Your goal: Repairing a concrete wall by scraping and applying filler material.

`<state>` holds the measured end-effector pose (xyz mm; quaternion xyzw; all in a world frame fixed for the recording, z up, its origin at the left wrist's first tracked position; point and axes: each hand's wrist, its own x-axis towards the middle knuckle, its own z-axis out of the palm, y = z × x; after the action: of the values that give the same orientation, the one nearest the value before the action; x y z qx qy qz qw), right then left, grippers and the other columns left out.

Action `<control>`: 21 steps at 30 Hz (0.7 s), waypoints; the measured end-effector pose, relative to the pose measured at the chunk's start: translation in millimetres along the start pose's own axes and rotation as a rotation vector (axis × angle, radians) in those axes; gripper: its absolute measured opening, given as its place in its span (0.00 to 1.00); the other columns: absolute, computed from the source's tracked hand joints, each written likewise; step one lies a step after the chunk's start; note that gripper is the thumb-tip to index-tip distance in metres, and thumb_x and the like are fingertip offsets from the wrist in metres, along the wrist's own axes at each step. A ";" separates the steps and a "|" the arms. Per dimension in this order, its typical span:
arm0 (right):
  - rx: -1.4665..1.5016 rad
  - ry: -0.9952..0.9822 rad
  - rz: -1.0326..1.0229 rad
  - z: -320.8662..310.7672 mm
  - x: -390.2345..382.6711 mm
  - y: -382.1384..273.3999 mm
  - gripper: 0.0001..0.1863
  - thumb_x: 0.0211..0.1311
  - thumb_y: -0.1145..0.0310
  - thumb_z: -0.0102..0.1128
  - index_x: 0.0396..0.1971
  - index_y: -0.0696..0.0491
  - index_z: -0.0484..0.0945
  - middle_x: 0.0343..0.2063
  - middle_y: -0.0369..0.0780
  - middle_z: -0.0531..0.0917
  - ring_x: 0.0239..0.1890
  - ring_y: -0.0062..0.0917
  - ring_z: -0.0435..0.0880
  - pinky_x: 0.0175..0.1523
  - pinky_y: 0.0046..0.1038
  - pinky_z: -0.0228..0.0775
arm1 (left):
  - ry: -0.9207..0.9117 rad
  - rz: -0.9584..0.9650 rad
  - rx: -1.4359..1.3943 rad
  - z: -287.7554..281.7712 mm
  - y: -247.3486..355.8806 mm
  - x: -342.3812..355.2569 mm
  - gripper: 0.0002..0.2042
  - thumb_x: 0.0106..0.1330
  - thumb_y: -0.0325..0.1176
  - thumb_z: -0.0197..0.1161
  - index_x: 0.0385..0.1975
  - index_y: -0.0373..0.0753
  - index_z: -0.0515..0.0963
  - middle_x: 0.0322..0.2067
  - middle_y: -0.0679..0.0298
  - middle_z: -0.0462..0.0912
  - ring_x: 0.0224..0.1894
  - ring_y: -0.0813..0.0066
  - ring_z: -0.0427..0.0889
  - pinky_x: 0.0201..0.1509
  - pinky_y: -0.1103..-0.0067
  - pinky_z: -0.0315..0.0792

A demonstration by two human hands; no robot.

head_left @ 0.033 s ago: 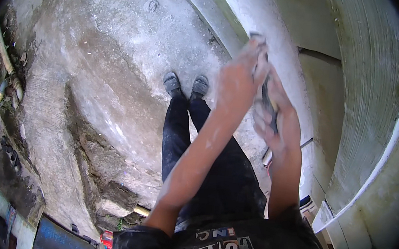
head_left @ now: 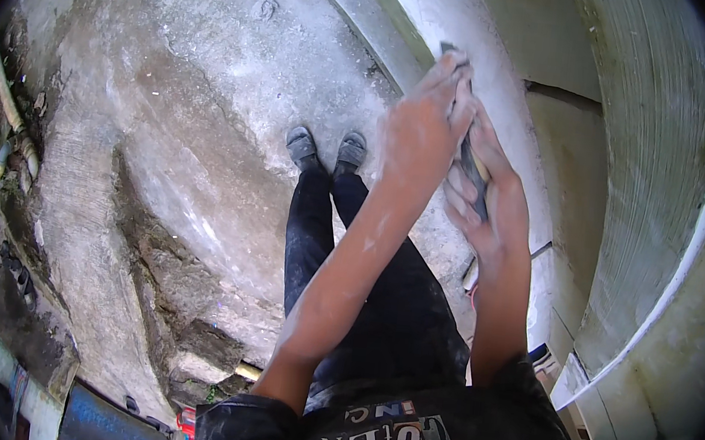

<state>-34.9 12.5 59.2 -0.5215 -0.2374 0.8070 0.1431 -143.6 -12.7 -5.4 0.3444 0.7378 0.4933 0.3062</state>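
Both hands grip a long, narrow, dark grey tool [head_left: 470, 162] with a pale yellowish strip along one side; its exact kind is hard to make out. My left hand [head_left: 420, 128] is closed around the far part, where a dark tip pokes out past the fingers. Lower down, my right hand [head_left: 492, 183] wraps the near part from the right side. White dust coats the fingers and forearms. The tool is held slantwise in front of a white-dusted, pale wall surface [head_left: 504, 81]; whether it touches that surface cannot be told.
To the right runs a curved, greenish-grey wall [head_left: 633, 164] with a white edge. Below my feet lies a rough, dusty concrete floor [head_left: 203, 93]. At the left are a pipe [head_left: 9, 94] and broken ground. A dark panel [head_left: 112, 420] stands at the lower left.
Both hands and the tool have shifted slightly up and to the left. The hands look less blurred now, and the grip is the same.
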 end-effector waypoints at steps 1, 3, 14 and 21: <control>-0.005 0.004 -0.002 1.5 -0.8 1.0 0.32 0.84 0.57 0.45 0.82 0.40 0.51 0.17 0.30 0.69 0.10 0.12 0.60 0.14 0.19 0.54 | 0.000 0.000 -0.006 -0.3 1.7 -0.7 0.16 0.77 0.39 0.55 0.53 0.41 0.86 0.60 0.59 0.84 0.53 0.52 0.87 0.57 0.68 0.79; -0.012 0.044 -0.005 3.5 -2.6 4.3 0.32 0.84 0.58 0.44 0.82 0.40 0.51 0.16 0.30 0.68 0.09 0.12 0.60 0.15 0.19 0.55 | -0.066 -0.055 0.025 -2.2 1.9 -5.0 0.16 0.77 0.39 0.55 0.54 0.41 0.86 0.60 0.58 0.84 0.54 0.52 0.86 0.58 0.68 0.79; -0.010 0.069 0.025 -7.7 -6.6 5.9 0.32 0.83 0.59 0.45 0.82 0.41 0.50 0.16 0.31 0.69 0.10 0.14 0.61 0.14 0.20 0.57 | -0.078 -0.042 0.106 2.6 6.3 -10.2 0.15 0.78 0.38 0.56 0.56 0.44 0.85 0.62 0.61 0.83 0.55 0.56 0.86 0.59 0.68 0.80; -0.016 0.093 0.006 -5.5 -1.3 0.9 0.32 0.83 0.58 0.46 0.82 0.40 0.51 0.17 0.30 0.68 0.10 0.13 0.60 0.14 0.18 0.55 | -0.054 0.010 0.052 10.6 0.1 -4.6 0.15 0.77 0.40 0.57 0.55 0.47 0.86 0.63 0.66 0.82 0.52 0.57 0.88 0.55 0.68 0.82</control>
<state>-29.4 12.4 57.8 -0.5602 -0.2353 0.7804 0.1476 -132.6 -10.9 -8.2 0.3693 0.7401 0.4660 0.3143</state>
